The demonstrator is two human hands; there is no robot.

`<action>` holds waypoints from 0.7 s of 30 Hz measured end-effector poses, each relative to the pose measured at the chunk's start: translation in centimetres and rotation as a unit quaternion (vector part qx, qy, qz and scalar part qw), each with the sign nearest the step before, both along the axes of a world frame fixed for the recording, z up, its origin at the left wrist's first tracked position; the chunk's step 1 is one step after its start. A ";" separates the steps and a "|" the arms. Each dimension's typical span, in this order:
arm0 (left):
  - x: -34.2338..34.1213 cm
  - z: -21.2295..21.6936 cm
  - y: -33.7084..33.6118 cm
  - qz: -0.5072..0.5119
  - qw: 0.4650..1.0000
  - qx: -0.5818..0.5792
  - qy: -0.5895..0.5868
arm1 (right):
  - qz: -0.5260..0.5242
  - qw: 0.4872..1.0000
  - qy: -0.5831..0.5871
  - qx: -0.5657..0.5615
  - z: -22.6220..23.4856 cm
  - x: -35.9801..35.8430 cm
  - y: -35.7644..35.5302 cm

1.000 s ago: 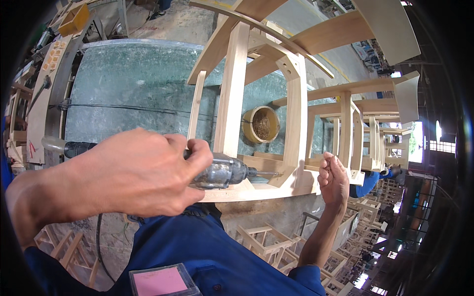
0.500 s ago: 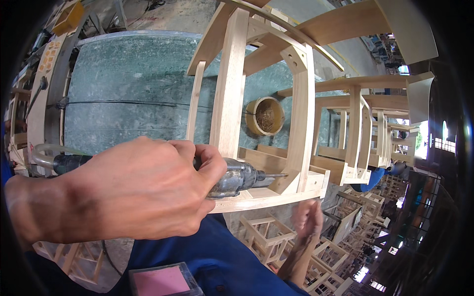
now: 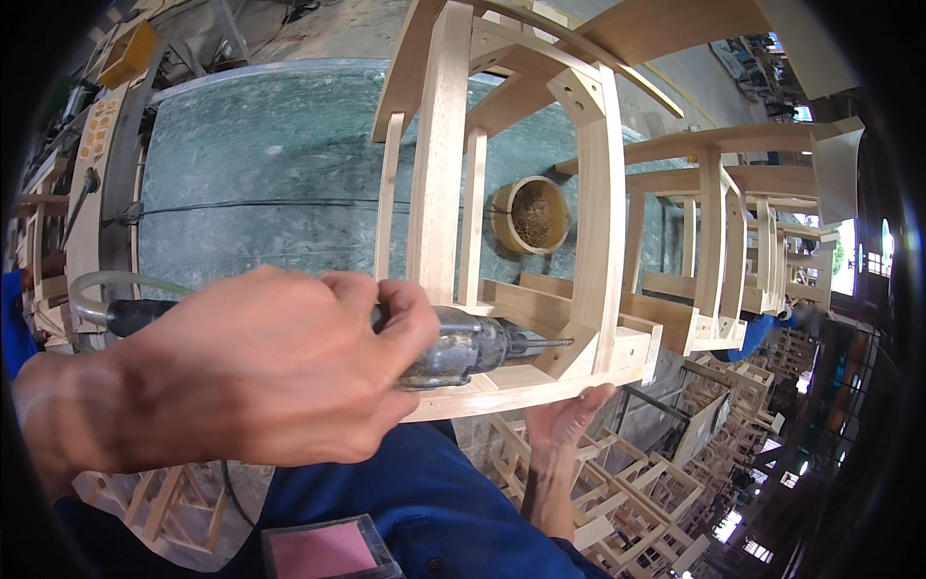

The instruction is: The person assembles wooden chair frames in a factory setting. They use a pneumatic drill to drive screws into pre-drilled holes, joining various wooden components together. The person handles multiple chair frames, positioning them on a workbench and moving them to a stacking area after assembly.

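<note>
Lap: blue trousers (image 3: 415, 502) fill the bottom of your view, with a dark-rimmed pink pad (image 3: 323, 550) lying at the lower edge.
Left hand: your left hand (image 3: 260, 372) is wrapped tight round the grey metal body of the pneumatic screwdriver (image 3: 453, 347), fingers curled over the top.
Hose: a pale air hose (image 3: 101, 294) loops off the tool's rear end, out to your left.
Tool axis: it lies nearly level, pointing from your left to your right, and its thin bit (image 3: 545, 343) aims at the triangular wooden corner block (image 3: 569, 357).
Key relation: that block sits to the right of your grip, straight along the tool's long axis, with the bit tip at or just short of it; I can't tell whether it touches.
Right hand: your right hand (image 3: 559, 434) comes up from below with the fingers spread under the curved bottom rail, pressing rather than clasping.
Work piece: the pale wooden chair frame (image 3: 598, 222) lies over your lap, its legs running away from you.
Bench: beyond it, a green stone-patterned bench top (image 3: 270, 164) carries a round wooden bowl of screws (image 3: 531, 214).
Far right: more unfinished wooden chair frames (image 3: 733, 222) stand in a row.
</note>
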State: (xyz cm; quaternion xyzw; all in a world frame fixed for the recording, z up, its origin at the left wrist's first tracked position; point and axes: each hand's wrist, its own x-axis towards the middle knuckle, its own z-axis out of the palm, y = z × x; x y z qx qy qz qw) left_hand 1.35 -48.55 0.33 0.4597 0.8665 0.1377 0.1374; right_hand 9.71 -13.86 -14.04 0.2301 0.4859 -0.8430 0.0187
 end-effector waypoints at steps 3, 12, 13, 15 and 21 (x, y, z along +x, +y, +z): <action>0.5 -0.2 -0.2 0.015 1.000 -0.007 -0.005 | -0.004 0.999 0.006 0.048 0.2 -0.1 -1.0; -0.8 0.0 -0.1 0.034 0.994 -0.027 -0.096 | -0.020 0.998 0.003 0.061 -0.2 0.1 -1.2; -0.5 -0.1 -0.3 0.045 0.993 -0.025 -0.105 | -0.023 0.998 0.004 0.062 -0.2 0.2 -1.4; -0.7 0.1 0.3 0.048 0.992 -0.033 -0.112 | -0.035 0.998 0.001 0.059 0.0 -0.1 -1.6; -1.5 0.6 0.9 0.070 0.978 -0.047 -0.188 | -0.038 0.998 0.006 0.043 0.6 -0.5 -1.9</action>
